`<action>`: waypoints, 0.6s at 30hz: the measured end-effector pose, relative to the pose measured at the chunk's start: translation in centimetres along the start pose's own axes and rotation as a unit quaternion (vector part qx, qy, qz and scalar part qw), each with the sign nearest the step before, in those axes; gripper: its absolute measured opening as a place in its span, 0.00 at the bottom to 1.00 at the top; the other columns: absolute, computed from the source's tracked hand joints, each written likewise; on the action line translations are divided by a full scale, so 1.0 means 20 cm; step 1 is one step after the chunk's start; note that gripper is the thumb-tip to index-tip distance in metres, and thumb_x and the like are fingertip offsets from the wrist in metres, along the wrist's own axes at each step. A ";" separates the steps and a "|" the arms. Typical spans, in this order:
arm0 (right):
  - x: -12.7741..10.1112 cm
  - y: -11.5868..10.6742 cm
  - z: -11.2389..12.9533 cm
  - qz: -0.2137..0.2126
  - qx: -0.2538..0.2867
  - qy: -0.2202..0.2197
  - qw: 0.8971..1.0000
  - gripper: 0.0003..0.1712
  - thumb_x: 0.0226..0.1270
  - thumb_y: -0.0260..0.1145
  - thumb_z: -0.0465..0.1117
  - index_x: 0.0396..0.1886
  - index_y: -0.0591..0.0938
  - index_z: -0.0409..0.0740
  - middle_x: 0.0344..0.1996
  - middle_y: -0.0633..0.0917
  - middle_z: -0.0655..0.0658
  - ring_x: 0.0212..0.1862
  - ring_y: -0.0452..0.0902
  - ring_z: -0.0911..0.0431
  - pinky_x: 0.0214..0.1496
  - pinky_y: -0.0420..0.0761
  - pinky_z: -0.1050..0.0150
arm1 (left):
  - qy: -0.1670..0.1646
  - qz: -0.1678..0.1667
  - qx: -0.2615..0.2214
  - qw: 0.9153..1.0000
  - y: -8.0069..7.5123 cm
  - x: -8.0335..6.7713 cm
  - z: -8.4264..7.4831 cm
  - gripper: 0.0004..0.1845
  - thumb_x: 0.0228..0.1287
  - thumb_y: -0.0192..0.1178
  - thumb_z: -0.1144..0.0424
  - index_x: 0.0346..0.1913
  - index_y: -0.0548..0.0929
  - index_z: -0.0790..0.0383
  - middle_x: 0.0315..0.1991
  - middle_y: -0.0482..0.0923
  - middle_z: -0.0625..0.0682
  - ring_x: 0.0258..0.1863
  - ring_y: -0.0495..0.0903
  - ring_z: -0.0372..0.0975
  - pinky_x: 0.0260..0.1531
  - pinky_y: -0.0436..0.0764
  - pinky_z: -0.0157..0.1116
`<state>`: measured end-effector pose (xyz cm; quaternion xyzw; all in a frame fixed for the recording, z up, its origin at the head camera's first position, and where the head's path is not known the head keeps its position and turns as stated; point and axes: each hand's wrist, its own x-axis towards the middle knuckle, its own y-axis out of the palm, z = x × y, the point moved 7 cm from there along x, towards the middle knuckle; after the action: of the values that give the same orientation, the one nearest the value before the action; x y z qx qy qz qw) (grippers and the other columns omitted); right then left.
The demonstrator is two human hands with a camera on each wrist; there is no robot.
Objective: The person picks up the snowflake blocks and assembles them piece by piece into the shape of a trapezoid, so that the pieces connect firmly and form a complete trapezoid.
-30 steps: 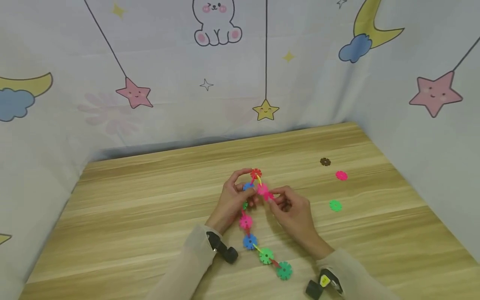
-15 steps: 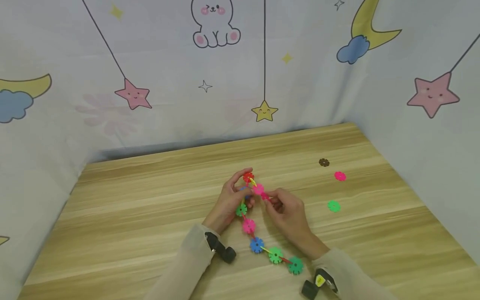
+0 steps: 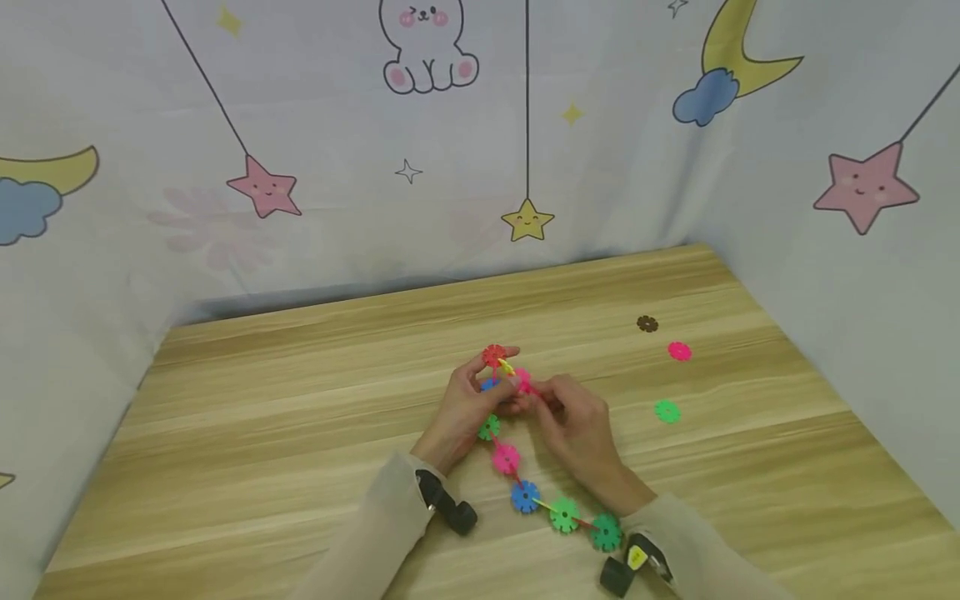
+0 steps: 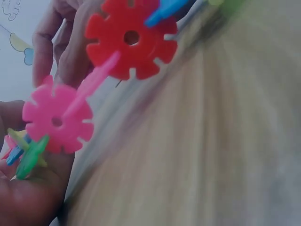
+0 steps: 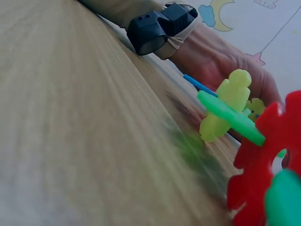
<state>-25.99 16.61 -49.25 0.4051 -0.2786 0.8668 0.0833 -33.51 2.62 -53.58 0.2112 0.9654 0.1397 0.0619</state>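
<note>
A chain of notched plastic snowflake discs hangs between my hands in the head view. My left hand [image 3: 465,408] holds it near the top, thumb and fingers about a pink disc [image 3: 522,381]. A red disc [image 3: 494,356] sits by its index finger, and a blue disc [image 3: 490,385] is partly hidden behind the thumb. My right hand [image 3: 581,425] pinches a pinkish-red disc that joins the pink one; its fingers mostly cover it. The tail runs down past a green disc [image 3: 489,427] to a dark green disc [image 3: 606,532]. Up close, the left wrist view shows a red disc [image 4: 155,52].
Loose on the wooden table [image 3: 300,400] at the right lie a brown disc [image 3: 647,324], a pink disc [image 3: 679,351] and a green disc [image 3: 667,412]. A printed white curtain [image 3: 337,225] stands behind the table's back edge.
The chain's tail has swung right, toward my right wrist. My left fingers have shifted right, closer to the right fingertips, and the pinched disc is now more covered.
</note>
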 end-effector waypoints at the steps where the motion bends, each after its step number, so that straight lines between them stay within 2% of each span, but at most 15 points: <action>1: 0.00 0.00 0.00 -0.001 -0.003 0.000 1.000 0.08 0.58 0.73 0.28 0.37 0.85 0.37 0.28 0.85 0.47 0.28 0.80 0.59 0.33 0.79 0.76 | 0.001 0.002 -0.002 1.000 0.01 0.00 0.00 0.31 0.65 0.63 0.75 0.71 0.72 0.61 0.29 0.85 0.52 0.25 0.87 0.40 0.33 0.87 0.36; 7: 0.00 -0.01 -0.02 0.001 -0.006 0.009 1.000 0.10 0.58 0.74 0.28 0.39 0.86 0.38 0.30 0.86 0.46 0.30 0.81 0.58 0.37 0.78 0.77 | 0.016 -0.020 0.017 1.000 -0.01 0.01 0.00 0.36 0.64 0.65 0.75 0.74 0.68 0.54 0.32 0.84 0.52 0.30 0.87 0.40 0.37 0.87 0.36; 9: 0.01 -0.01 -0.02 -0.003 -0.005 0.007 1.000 0.11 0.57 0.74 0.27 0.40 0.87 0.38 0.30 0.86 0.46 0.30 0.81 0.58 0.36 0.79 0.76 | 0.022 -0.031 0.035 0.999 -0.03 0.01 0.00 0.36 0.66 0.65 0.72 0.74 0.67 0.52 0.33 0.83 0.51 0.31 0.83 0.36 0.36 0.84 0.32; 13: 0.01 0.00 -0.03 -0.002 0.009 -0.001 1.000 0.14 0.55 0.75 0.27 0.42 0.87 0.39 0.30 0.87 0.46 0.30 0.81 0.59 0.32 0.79 0.72 | 0.037 -0.047 0.051 0.997 -0.06 0.02 0.00 0.30 0.68 0.65 0.67 0.72 0.71 0.55 0.39 0.82 0.50 0.36 0.79 0.35 0.36 0.79 0.29; 18: 0.02 -0.04 -0.10 -0.005 0.004 0.029 1.000 0.11 0.65 0.71 0.34 0.47 0.86 0.38 0.33 0.87 0.48 0.32 0.80 0.59 0.33 0.81 0.68 | 0.036 -0.057 0.056 0.996 -0.07 0.03 0.01 0.28 0.66 0.68 0.63 0.68 0.76 0.56 0.46 0.82 0.53 0.42 0.82 0.37 0.43 0.84 0.32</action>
<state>-27.34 18.32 -49.74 0.3814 -0.2707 0.8788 0.0943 -34.61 1.72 -54.32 0.1540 0.9838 0.0888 0.0231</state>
